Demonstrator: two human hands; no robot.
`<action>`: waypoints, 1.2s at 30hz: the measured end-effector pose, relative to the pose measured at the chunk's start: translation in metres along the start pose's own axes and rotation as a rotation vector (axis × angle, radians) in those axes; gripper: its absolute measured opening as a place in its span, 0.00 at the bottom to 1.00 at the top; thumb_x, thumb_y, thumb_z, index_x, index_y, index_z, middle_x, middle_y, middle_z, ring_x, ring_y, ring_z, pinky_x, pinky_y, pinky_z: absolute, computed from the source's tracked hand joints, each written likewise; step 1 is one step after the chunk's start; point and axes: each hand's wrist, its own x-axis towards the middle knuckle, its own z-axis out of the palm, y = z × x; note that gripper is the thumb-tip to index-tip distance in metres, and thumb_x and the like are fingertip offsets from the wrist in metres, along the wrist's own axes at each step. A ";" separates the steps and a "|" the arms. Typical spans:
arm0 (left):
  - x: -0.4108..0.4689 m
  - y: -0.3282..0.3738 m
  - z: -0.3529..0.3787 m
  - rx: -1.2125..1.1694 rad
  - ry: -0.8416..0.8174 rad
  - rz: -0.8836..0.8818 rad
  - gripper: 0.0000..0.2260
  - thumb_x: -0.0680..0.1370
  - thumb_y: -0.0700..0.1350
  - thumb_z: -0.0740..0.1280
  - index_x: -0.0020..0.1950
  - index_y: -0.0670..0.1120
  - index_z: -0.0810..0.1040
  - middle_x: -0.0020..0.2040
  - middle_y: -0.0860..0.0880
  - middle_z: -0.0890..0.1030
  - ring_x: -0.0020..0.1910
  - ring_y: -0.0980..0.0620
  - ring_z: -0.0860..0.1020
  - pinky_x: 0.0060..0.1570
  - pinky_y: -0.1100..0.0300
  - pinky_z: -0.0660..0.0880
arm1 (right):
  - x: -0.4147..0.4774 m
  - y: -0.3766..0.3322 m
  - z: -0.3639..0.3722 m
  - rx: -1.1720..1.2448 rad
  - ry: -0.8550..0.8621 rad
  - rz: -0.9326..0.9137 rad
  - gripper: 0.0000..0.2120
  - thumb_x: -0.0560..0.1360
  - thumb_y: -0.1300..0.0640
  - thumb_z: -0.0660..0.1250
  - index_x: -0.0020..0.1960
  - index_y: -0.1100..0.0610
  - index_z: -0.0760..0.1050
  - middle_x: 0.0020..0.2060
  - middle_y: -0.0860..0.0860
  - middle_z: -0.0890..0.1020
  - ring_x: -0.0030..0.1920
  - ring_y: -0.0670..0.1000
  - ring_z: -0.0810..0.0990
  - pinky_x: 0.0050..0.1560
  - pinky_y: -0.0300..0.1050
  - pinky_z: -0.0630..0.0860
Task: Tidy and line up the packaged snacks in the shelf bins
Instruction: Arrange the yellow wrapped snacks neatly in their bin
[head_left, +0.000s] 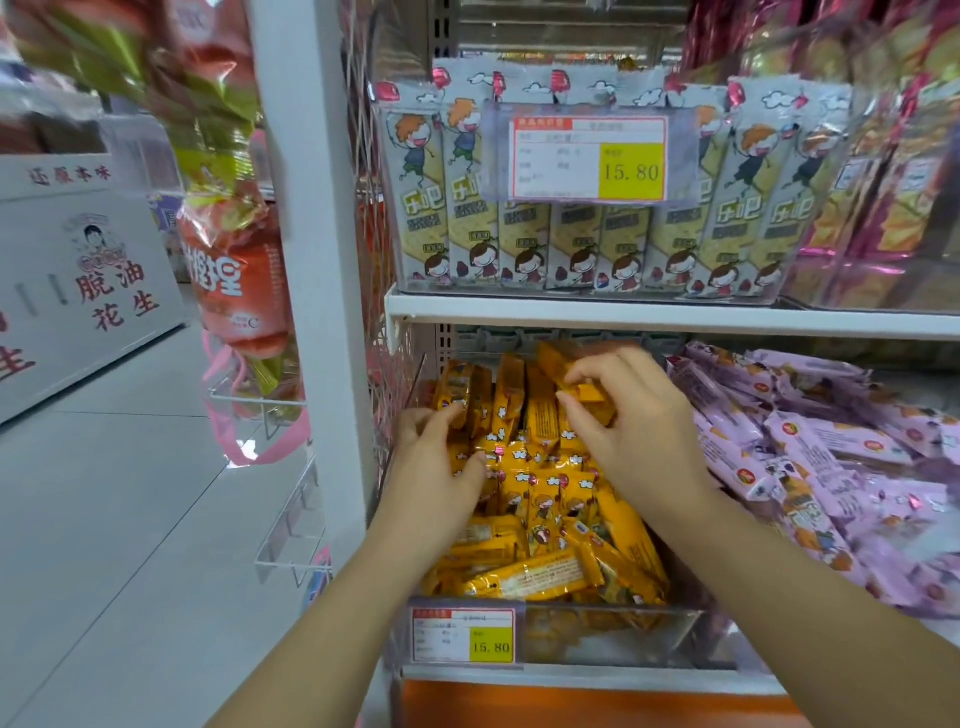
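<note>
1. Clear bin (571, 618) at the lower shelf's front edge, with a price tag (464, 635) at its left front corner.
2. Orange snack packets (545, 571) fill it: flat at the front, upright behind.
3. My left hand (436, 462), forearm reaching in, has its fingers and thumb curled round upright packets by the left wall.
4. My right hand (639, 431), wrist bent down, pinches a raised packet (587, 391) in its fingertips near the rear.
5. Purple packets (831, 467) lie heaped to the right.
6. Grey packets (571, 249) stand upright on the upper shelf.

We see orange-yellow foil snack packets (540, 478) dotted with white clouds, lilac plastic packets (831, 457) with orange spots, grey upright packets (571, 249) printed with cartoon children on yellow grid, and a white paper price tag (464, 636), red-edged with a yellow square.
</note>
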 end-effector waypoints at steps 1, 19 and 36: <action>0.002 0.001 0.001 0.018 0.007 -0.013 0.25 0.78 0.47 0.65 0.75 0.51 0.62 0.68 0.49 0.60 0.52 0.59 0.69 0.54 0.68 0.64 | 0.002 0.002 0.005 -0.049 -0.038 0.017 0.08 0.70 0.61 0.74 0.48 0.57 0.78 0.43 0.52 0.80 0.44 0.53 0.78 0.43 0.48 0.76; 0.003 0.002 -0.008 0.022 -0.023 0.166 0.23 0.78 0.41 0.65 0.71 0.54 0.65 0.67 0.57 0.66 0.63 0.64 0.64 0.62 0.71 0.59 | -0.008 0.011 0.005 -0.274 -0.569 -0.056 0.27 0.73 0.56 0.70 0.71 0.47 0.68 0.69 0.48 0.71 0.71 0.56 0.65 0.68 0.64 0.58; -0.008 -0.008 -0.003 0.124 -0.440 0.041 0.22 0.78 0.45 0.67 0.69 0.59 0.67 0.62 0.56 0.74 0.61 0.59 0.72 0.58 0.66 0.70 | 0.017 0.021 0.033 -0.394 -0.403 -0.034 0.26 0.71 0.48 0.71 0.67 0.51 0.71 0.63 0.51 0.77 0.67 0.57 0.70 0.73 0.61 0.54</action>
